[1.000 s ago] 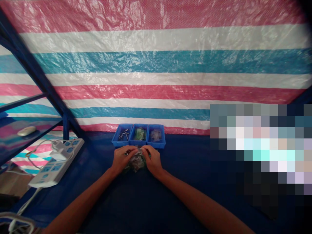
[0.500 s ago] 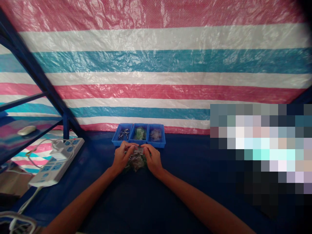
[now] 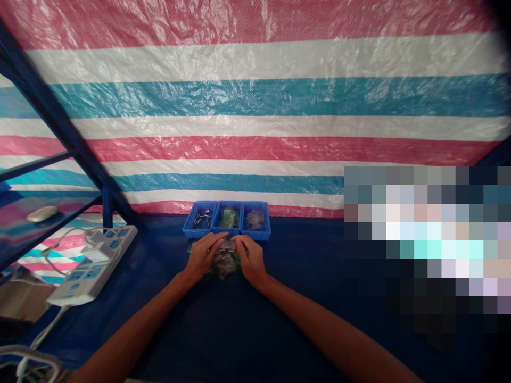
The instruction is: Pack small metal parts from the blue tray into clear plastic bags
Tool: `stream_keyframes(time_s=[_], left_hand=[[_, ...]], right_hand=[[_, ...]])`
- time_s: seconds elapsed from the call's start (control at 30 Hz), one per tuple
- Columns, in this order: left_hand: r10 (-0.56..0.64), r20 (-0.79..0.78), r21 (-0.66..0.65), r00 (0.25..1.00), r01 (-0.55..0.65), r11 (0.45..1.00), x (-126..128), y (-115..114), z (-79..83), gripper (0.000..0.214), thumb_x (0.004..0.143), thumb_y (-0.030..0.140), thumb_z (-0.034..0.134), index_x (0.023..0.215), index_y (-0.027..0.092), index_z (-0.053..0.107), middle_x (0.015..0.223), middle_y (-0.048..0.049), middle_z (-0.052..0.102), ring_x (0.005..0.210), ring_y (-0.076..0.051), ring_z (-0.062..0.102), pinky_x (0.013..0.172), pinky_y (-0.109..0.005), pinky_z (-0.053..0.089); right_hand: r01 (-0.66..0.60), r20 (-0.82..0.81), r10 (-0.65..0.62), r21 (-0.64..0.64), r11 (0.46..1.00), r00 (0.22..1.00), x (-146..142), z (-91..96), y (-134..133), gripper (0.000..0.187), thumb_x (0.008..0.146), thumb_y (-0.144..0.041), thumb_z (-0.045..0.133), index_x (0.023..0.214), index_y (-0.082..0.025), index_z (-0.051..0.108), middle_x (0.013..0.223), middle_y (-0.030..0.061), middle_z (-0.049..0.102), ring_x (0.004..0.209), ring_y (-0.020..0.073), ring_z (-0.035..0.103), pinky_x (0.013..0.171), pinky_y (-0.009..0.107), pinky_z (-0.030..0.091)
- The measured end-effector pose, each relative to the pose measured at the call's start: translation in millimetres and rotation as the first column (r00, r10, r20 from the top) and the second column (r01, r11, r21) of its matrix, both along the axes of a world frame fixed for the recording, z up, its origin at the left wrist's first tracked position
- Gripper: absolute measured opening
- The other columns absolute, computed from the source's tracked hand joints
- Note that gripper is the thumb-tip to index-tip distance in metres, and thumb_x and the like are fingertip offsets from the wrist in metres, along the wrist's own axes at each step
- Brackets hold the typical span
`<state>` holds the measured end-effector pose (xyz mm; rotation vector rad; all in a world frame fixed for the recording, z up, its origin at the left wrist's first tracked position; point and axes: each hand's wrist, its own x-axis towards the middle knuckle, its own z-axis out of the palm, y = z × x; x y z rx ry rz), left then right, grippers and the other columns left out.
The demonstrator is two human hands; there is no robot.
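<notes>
My left hand (image 3: 202, 256) and my right hand (image 3: 251, 260) face each other just in front of the blue bins, fingers closed in a pinch. Between the fingertips is a small clear plastic bag (image 3: 228, 244), with both hands on its edges. Small metal pieces show at its lower side; whether they lie inside it I cannot tell. Beneath the hands spreads a pile of crumpled clear and greenish plastic packets (image 3: 224, 265), partly hidden by my fingers.
Three joined blue bins hold metal pins (image 3: 202, 218), green-tinted packets (image 3: 229, 217) and clear packets (image 3: 255, 218). On the left of the blue tabletop (image 3: 223, 330) lies a white power strip (image 3: 93, 266) with cables. A white mouse (image 3: 42, 214) rests on a shelf. Striped sheeting (image 3: 255, 149) hangs behind.
My left fingers have shifted slightly to the right, over the bag's top edge. The right hand stays nearly in place, and the view has tilted a little.
</notes>
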<state>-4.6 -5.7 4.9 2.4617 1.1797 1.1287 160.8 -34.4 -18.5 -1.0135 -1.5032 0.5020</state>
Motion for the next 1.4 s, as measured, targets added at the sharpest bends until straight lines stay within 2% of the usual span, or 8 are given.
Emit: stream_keyframes(time_s=[0.27,0.53,0.97,1.13,1.23,1.4], left_hand=[[0.093,0.046,-0.065,0.995,-0.090,0.994,-2.6,-0.2,-3.0,0.026,0.091,0.031,0.044,0.107,0.019,0.060,0.097,-0.0037,0.069,0.076,-0.014,0.065,0.070,-0.023,0.051],[0.062,0.023,-0.083,0.998,-0.060,0.995,-2.3,-0.1,-3.2,0.029,0.092,0.029,0.039,0.112,0.019,0.057,0.106,-0.0045,0.066,0.085,-0.015,0.064,0.077,-0.023,0.049],[0.058,0.048,-0.087,0.997,-0.054,0.995,-0.7,-2.2,-1.8,0.029,0.092,0.030,0.039,0.109,0.019,0.058,0.099,-0.0040,0.068,0.073,-0.014,0.064,0.068,-0.022,0.049],[0.075,0.082,-0.125,0.994,-0.065,0.990,-2.8,-2.9,-2.4,0.029,0.091,0.032,0.042,0.113,0.019,0.055,0.076,0.0005,0.066,0.061,-0.013,0.060,0.062,-0.022,0.047],[0.084,0.091,-0.121,0.992,-0.072,0.990,-2.5,-2.5,-1.4,0.026,0.088,0.033,0.049,0.109,0.019,0.057,0.078,0.0001,0.066,0.066,-0.013,0.061,0.066,-0.023,0.047],[0.075,0.079,-0.071,0.994,-0.069,0.995,-0.1,-3.0,2.0,0.019,0.088,0.032,0.050,0.088,0.017,0.061,0.084,-0.0029,0.066,0.071,-0.014,0.060,0.068,-0.023,0.046]], right_hand=[[0.023,-0.010,-0.023,-0.017,1.000,1.000,1.9,-3.3,1.3,0.030,0.094,-0.027,0.034,0.090,-0.017,0.063,0.083,0.0047,0.064,0.078,0.0161,0.059,0.073,0.026,0.042],[-0.025,0.078,0.019,0.066,0.998,0.997,-1.5,-7.4,4.7,0.023,0.090,-0.024,0.044,0.098,-0.019,0.065,0.083,0.0048,0.063,0.074,0.0158,0.057,0.071,0.026,0.044],[-0.082,0.139,0.072,0.063,0.995,0.988,-1.0,-8.8,6.0,0.021,0.089,-0.031,0.048,0.085,-0.019,0.064,0.074,0.0031,0.058,0.066,0.0145,0.053,0.064,0.025,0.042],[-0.017,0.047,0.015,0.029,0.999,0.999,-0.4,-8.3,5.0,0.018,0.088,-0.028,0.048,0.081,-0.018,0.061,0.074,0.0026,0.059,0.067,0.0142,0.054,0.066,0.025,0.042],[0.040,-0.043,-0.041,-0.016,0.999,0.998,0.1,-8.2,5.7,0.019,0.089,-0.029,0.047,0.080,-0.017,0.059,0.074,0.0023,0.060,0.067,0.0142,0.055,0.066,0.025,0.042],[0.035,-0.078,-0.038,-0.042,0.998,0.996,1.0,-7.2,6.3,0.022,0.088,-0.031,0.047,0.078,-0.016,0.059,0.069,0.0009,0.058,0.064,0.0133,0.054,0.063,0.023,0.041]])
